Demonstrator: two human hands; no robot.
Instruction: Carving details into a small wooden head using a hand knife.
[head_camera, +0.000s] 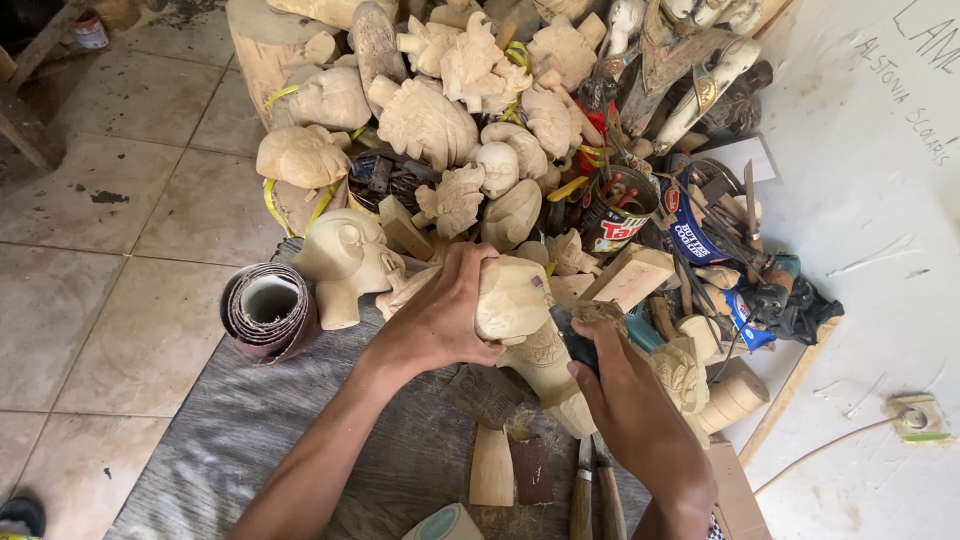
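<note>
Left hand (440, 320) is clamped around a pale wooden carving (525, 335) at frame centre, while a dark tool (572, 338) is gripped by the right hand (625, 395); ornament is partly cut, surfaces left unfinished.

A roll of sandpaper (268, 308) is seen at the left, beside a pale carved wooden head (345, 255). A heap of unfinished wooden carvings (440, 110) is piled at the far side, with two tins (615, 215) of tools to the right. Two wooden-handled chisels (595, 495) are laid near.
</note>
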